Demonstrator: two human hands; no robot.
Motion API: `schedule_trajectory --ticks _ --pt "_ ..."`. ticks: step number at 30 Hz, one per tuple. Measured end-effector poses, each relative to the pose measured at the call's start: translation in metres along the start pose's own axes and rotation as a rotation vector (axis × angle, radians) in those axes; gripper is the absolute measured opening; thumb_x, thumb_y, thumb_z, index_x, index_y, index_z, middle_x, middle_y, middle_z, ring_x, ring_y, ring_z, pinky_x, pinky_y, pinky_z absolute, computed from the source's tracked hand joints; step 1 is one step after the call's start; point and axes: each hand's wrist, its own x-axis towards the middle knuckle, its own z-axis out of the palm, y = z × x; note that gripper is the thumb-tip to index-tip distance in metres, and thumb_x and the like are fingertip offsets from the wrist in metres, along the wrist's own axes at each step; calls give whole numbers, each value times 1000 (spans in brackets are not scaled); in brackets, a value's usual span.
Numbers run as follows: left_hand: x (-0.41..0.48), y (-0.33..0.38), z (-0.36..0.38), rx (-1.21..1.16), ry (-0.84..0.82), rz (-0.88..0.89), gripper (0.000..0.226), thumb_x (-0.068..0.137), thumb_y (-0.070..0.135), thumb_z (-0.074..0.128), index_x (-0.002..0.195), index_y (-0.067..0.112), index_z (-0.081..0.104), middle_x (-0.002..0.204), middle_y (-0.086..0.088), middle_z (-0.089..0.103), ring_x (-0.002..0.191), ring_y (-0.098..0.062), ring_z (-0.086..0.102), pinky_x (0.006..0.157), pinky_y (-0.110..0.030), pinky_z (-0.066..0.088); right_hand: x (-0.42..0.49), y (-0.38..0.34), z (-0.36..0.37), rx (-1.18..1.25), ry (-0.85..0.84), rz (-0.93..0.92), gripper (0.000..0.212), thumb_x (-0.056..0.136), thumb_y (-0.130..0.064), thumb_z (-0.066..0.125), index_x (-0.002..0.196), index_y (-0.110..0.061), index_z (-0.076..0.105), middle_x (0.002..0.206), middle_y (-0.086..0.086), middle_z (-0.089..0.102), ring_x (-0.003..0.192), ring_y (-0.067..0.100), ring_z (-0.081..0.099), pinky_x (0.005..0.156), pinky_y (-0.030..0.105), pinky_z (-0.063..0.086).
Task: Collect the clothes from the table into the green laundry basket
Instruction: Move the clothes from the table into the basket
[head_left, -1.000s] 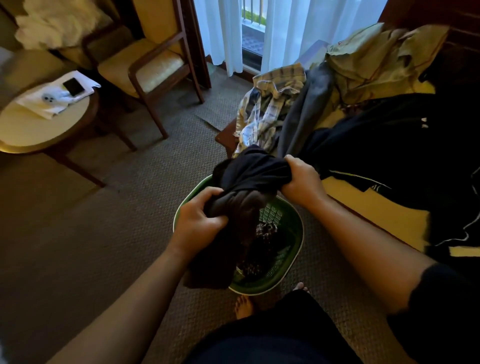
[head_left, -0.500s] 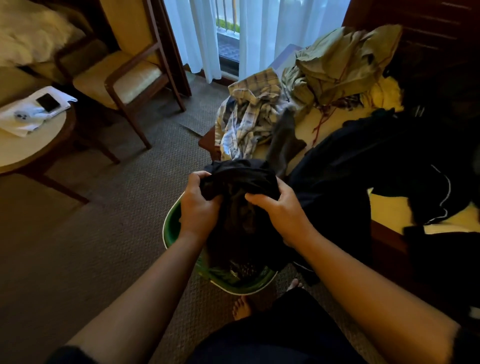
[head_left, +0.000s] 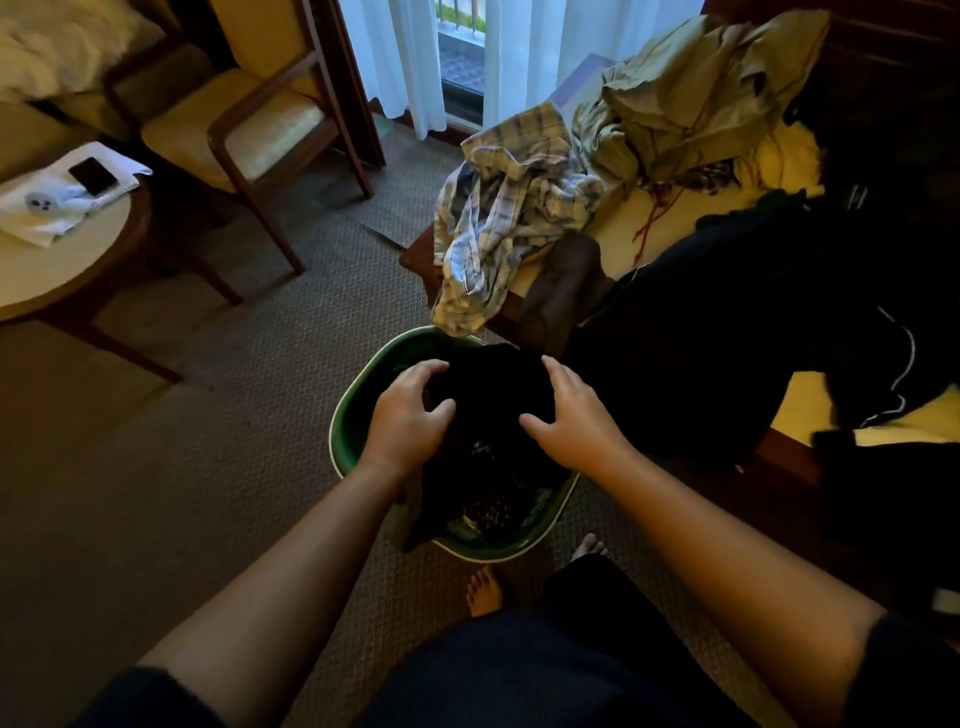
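The green laundry basket (head_left: 347, 421) stands on the carpet in front of me. A black garment (head_left: 493, 389) lies bunched in it, partly draped over the near rim. My left hand (head_left: 408, 415) and my right hand (head_left: 571, 421) rest on its two sides with fingers spread, pressing on it rather than gripping. On the table (head_left: 623, 244) to the right lie a plaid shirt (head_left: 509, 208), an olive garment (head_left: 691, 88), a dark grey piece (head_left: 566, 291) hanging over the edge, and black clothes with white piping (head_left: 753, 322).
A wooden armchair (head_left: 249, 130) stands at the back left. A round side table (head_left: 62, 260) holds a phone (head_left: 93, 175) on white paper. White curtains (head_left: 519, 52) hang behind. My bare feet (head_left: 485, 590) are just before the basket.
Both hands lowered the black garment into the basket and loosened their grip; their fingers are now spread on top of it. My view shifted left and down.
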Motion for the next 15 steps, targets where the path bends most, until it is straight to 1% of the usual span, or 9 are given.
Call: schedule_trajectory --ticks 3,6,9,10,13,15 --pt "1 10 7 -19 -17 9 48 92 17 69 139 20 60 139 2 62 129 -12 54 104 -19 36 -2 3 0 -12 49 -20 83 96 -43 62 161 -20 17 165 2 25 152 21 23 121 43 31" --pt "4 24 19 -39 -58 54 48 94 18 68 141 20 58 143 2 59 134 -12 51 108 -18 34 -4 10 -5 -81 148 -27 77 96 -41 62 159 -18 24 162 3 31 150 22 26 119 38 29" --pt "11 44 35 -65 -120 103 46 96 18 67 141 21 58 143 4 58 132 -6 50 101 -10 33 -11 25 -20 -96 217 -26 73 96 -37 63 157 -16 30 159 5 37 148 23 30 118 38 31" --pt "14 52 41 -73 -143 121 46 96 18 66 141 22 58 142 4 59 131 -7 51 101 -12 35 -14 31 -27 -101 241 -30 72 96 -36 63 156 -15 31 158 6 38 148 23 32 118 38 32" --pt "26 79 64 -99 -218 170 47 96 18 66 142 22 57 143 3 58 133 -12 52 109 -23 39 -24 52 -50 -131 329 -23 69 95 -33 65 154 -14 36 155 6 43 146 22 35 119 40 35" --pt "34 98 80 -117 -270 199 49 96 18 66 144 21 55 145 2 56 135 -12 50 110 -23 37 -29 67 -66 -140 372 9 68 94 -33 66 154 -14 37 155 5 43 146 21 35 119 40 34"
